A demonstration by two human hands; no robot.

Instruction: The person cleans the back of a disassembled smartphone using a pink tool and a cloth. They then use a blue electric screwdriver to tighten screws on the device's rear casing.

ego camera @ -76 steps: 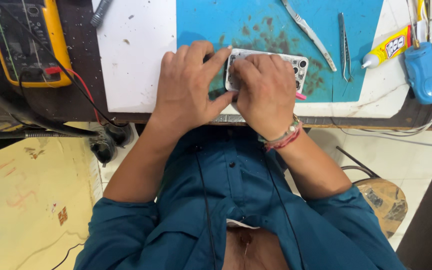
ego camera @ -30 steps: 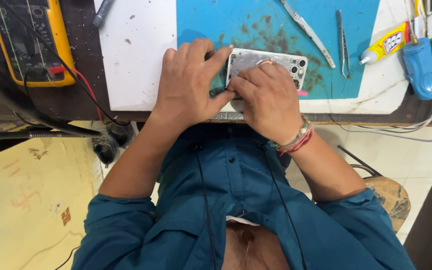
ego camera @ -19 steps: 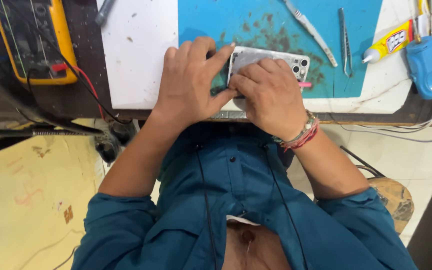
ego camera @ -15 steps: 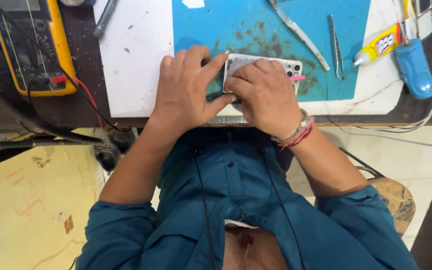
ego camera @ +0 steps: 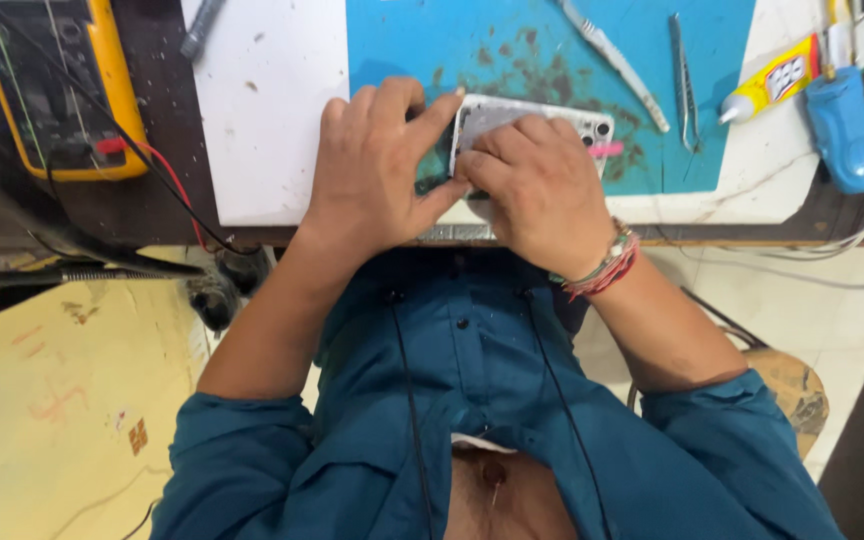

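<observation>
Left hand: my left hand (ego camera: pixel 377 165) lies flat on the blue mat, fingers spread and curled over the near-left end of the phone frame, thumb pressing its edge.
Right hand: my right hand (ego camera: pixel 542 185) is bunched on top of the frame, fingers together and pressing down; a beaded band and red thread wrap my wrist.
Phone frame: the phone frame (ego camera: pixel 542 118) is a pale, silvery rectangular shell with rounded corners, lying flat, long axis running 9 to 3 o'clock. The camera-hole end points to 3 o'clock.
Place: it sits on the blue mat (ego camera: pixel 432 40), near the mat's 6 o'clock edge, between my two hands.
Mat: smooth blue surface, smudged with dark stains, laid on a white board (ego camera: pixel 262 120).
Pink tool: a small pink tip (ego camera: pixel 607 149) sticks out at the frame's 3 o'clock end.
Tweezers: thin metal tweezers (ego camera: pixel 684 80) lie at 2 o'clock, well apart.
Glue tube: yellow glue tube (ego camera: pixel 777 78) further out at 2 o'clock.
Multimeter: yellow-cased multimeter (ego camera: pixel 62 90) at 9 o'clock, with red and black leads.
</observation>
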